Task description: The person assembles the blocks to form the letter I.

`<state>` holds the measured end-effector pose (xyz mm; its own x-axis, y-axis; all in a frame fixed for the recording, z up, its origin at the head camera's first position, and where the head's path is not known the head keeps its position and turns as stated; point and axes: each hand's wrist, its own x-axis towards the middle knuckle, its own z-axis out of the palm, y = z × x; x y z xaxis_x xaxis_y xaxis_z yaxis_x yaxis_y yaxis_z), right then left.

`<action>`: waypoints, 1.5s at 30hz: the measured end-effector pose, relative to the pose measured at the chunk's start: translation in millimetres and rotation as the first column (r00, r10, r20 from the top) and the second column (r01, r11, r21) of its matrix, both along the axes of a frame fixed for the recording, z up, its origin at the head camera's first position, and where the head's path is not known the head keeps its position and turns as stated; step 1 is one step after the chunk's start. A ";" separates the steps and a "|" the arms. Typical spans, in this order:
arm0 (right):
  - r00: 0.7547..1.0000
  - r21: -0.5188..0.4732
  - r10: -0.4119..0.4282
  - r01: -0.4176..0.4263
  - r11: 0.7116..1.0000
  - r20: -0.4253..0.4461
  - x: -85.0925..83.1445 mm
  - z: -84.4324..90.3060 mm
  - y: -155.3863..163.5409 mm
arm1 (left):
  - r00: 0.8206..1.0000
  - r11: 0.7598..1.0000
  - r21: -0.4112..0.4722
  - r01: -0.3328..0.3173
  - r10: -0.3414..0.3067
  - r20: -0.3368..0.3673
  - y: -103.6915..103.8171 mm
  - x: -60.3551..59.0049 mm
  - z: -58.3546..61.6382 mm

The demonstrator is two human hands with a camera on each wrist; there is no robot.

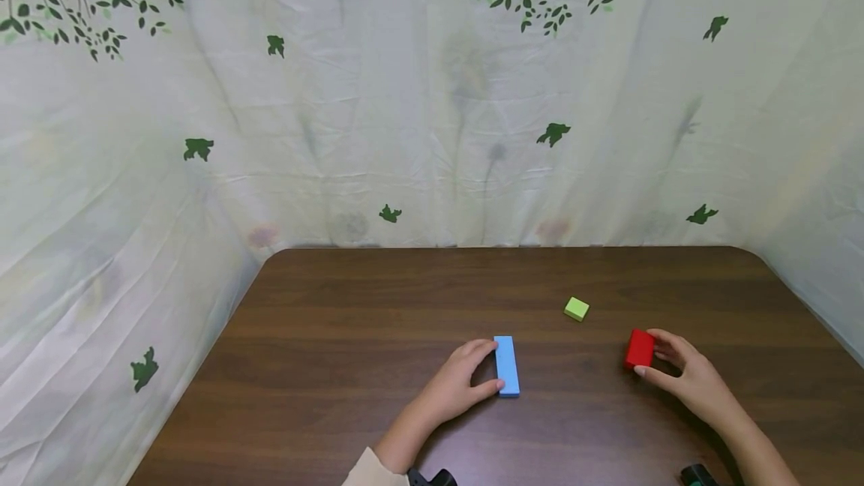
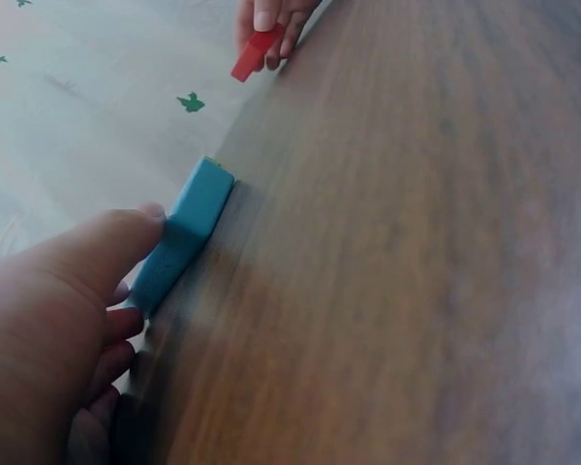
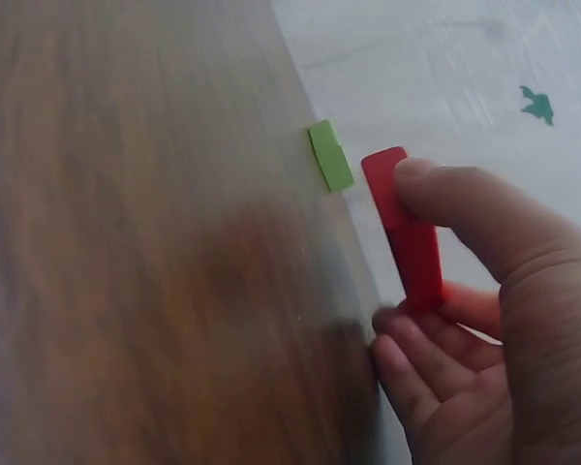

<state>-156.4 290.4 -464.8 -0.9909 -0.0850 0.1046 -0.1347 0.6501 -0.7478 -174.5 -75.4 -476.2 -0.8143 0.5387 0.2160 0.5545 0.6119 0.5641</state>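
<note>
A long blue block point(image 1: 507, 366) lies flat on the wooden table near the middle. My left hand point(image 1: 462, 381) holds it from its left side, index fingertip near the far end and thumb at the near end. The same blue block point(image 2: 184, 237) appears in the left wrist view with the thumb against it. To the right, my right hand point(image 1: 688, 373) pinches a red block point(image 1: 638, 349) between thumb and fingers. In the right wrist view the red block point(image 3: 405, 228) stands upright between the thumb and the fingertips.
A small light green block point(image 1: 577, 309) sits farther back, between the two hands. The dark wooden table point(image 1: 378, 283) ends at a pale curtain point(image 1: 418, 96) with green leaf and bird prints. Dark wrist gear point(image 1: 432, 478) shows at the bottom edge.
</note>
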 end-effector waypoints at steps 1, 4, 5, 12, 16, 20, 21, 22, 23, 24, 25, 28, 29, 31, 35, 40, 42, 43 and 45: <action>1.000 -0.011 0.002 -0.002 1.000 -0.002 0.1 0.3 -0.8 | 1.000 1.000 -0.005 0.003 -0.003 -0.006 0.1 0.1 0.2; 1.000 -0.058 0.020 -0.021 0.998 -0.010 0.8 0.7 -4.4 | 1.000 1.000 -0.019 0.007 -0.007 -0.022 0.0 0.0 0.5; 1.000 -0.067 0.027 -0.028 0.997 -0.016 1.1 0.7 -6.0 | 1.000 1.000 -0.021 0.007 -0.007 -0.024 0.2 0.0 0.6; 0.994 -0.109 0.065 -0.074 0.991 -0.088 2.3 1.2 -19.4 | 1.000 1.000 -0.028 0.007 -0.008 -0.026 0.7 -0.1 0.7; 0.985 -0.117 0.091 -0.109 0.987 -0.148 3.5 4.4 -28.1 | 1.000 1.000 -0.029 0.001 -0.001 -0.013 0.2 0.2 0.1; 0.969 -0.124 0.124 -0.153 0.980 -0.215 4.3 6.2 -37.3 | 1.000 1.000 -0.031 -0.001 0.001 -0.006 -0.2 0.1 -0.1; 0.964 -0.129 0.132 -0.165 0.978 -0.229 4.4 6.4 -39.6 | 1.000 1.000 -0.030 -0.001 0.001 -0.005 -0.3 0.0 0.0; 0.959 -0.130 0.143 -0.178 0.975 -0.245 4.6 6.7 -42.0 | 1.000 1.000 -0.030 -0.001 0.001 -0.005 -0.3 -0.1 0.0; 0.954 -0.130 0.152 -0.191 0.973 -0.260 4.8 6.9 -44.2 | 1.000 1.000 -0.029 0.000 0.000 -0.006 -0.3 0.0 0.1; 0.947 -0.131 0.164 -0.206 0.970 -0.275 5.1 7.3 -46.6 | 1.000 1.000 -0.029 0.000 0.000 -0.007 -0.3 0.0 0.1; 0.943 -0.133 0.174 -0.219 0.967 -0.285 5.6 7.6 -48.7 | 1.000 1.000 -0.028 0.000 -0.001 -0.007 -0.3 -0.1 0.2; 0.926 -0.125 0.210 -0.259 0.958 -0.314 7.5 8.4 -55.3 | 1.000 1.000 -0.030 0.003 -0.004 -0.014 -0.4 -0.2 0.3; 0.921 -0.125 0.220 -0.272 0.954 -0.320 8.3 8.5 -57.4 | 1.000 1.000 -0.030 0.005 -0.006 -0.017 -0.5 -0.1 0.4; 0.915 -0.120 0.237 -0.289 0.950 -0.327 10.1 8.6 -61.8 | 1.000 0.999 -0.031 0.009 -0.009 -0.021 -0.5 -0.1 0.7; 0.893 -0.104 0.268 -0.324 0.940 -0.362 12.6 6.8 -70.0 | 1.000 0.999 -0.032 0.013 -0.014 -0.026 -0.4 0.0 1.0; 0.864 -0.098 0.307 -0.373 0.923 -0.399 14.3 2.8 -78.2 | 1.000 0.999 -0.036 0.010 -0.011 -0.025 -0.6 0.3 0.8; 0.863 -0.093 0.316 -0.380 0.920 -0.395 17.4 6.4 -83.3 | 1.000 0.999 -0.037 0.008 -0.009 -0.024 -0.7 0.3 0.3; 0.863 -0.090 0.321 -0.382 0.920 -0.391 19.6 9.6 -86.4 | 1.000 0.999 -0.037 0.008 -0.009 -0.025 -0.7 0.3 0.1; 0.864 -0.082 0.327 -0.385 0.919 -0.384 24.4 16.6 -92.8 | 1.000 0.999 -0.036 0.008 -0.009 -0.027 -0.8 0.3 -0.3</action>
